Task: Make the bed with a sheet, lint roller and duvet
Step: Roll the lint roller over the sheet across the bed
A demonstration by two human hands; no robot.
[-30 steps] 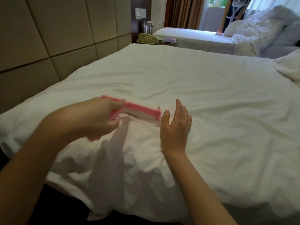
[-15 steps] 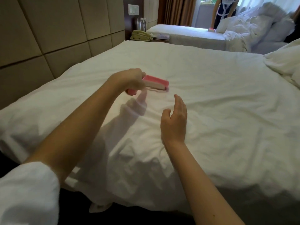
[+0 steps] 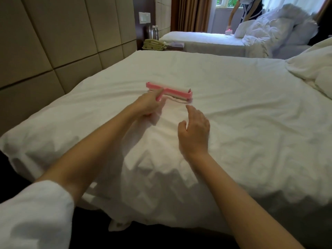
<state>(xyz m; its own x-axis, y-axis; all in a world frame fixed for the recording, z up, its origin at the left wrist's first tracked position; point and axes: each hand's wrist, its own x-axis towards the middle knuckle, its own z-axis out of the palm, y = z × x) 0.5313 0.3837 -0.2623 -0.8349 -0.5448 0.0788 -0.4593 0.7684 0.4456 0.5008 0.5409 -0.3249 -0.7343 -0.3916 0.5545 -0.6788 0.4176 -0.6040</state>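
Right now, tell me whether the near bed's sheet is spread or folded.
Spread: the sheet lies flat and wide, lightly wrinkled, its edge draped over the near side.

Saw matt white cloth, finely creased, in the sheet (image 3: 233, 105). Noted smooth pink plastic, faintly glossy, in the roller (image 3: 172, 91). Found matt, smooth tan padding on the wall panels (image 3: 53, 42), soft white cloth in the sleeve (image 3: 32, 218), and brown pleated cloth in the curtain (image 3: 192, 14).

Pink lint roller (image 3: 170, 91) with a wide white roll sits crosswise on the sheet (image 3: 233, 105), which is white, a bit wrinkly, spread over the whole bed and hanging off the near edge.
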